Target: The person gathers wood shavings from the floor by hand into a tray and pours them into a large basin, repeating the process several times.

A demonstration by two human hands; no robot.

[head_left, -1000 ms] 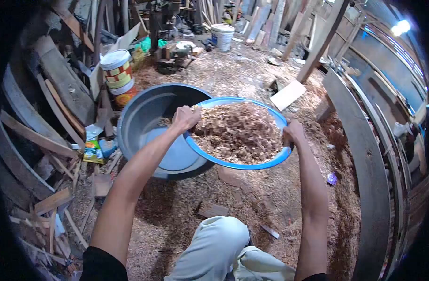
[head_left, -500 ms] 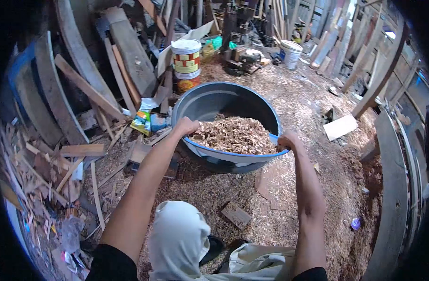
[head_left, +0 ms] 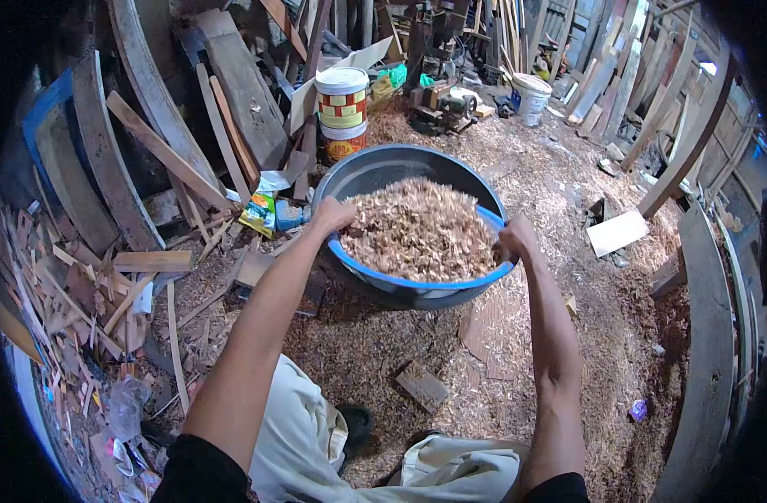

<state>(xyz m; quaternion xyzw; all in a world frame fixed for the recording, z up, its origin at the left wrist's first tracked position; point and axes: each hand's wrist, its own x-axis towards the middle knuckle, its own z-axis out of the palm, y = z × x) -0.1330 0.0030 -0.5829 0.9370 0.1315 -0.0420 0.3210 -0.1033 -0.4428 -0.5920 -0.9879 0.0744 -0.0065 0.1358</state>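
Left grip and right grip closed on the blue basin

The blue-rimmed basin looks smooth, slightly glossy plastic, the dark tub duller plastic; the wood shavings are rough and matt, the trousers matt cloth, the leaning plank rough, bare wood

Showing bright blue on tray, dark grey on tub, mottled tan-brown on shavings. Carrying red-and-yellow checks on upper bucket, white on its lid. Wearing black sleeves, cream trousers. Showing purple on wrapper.
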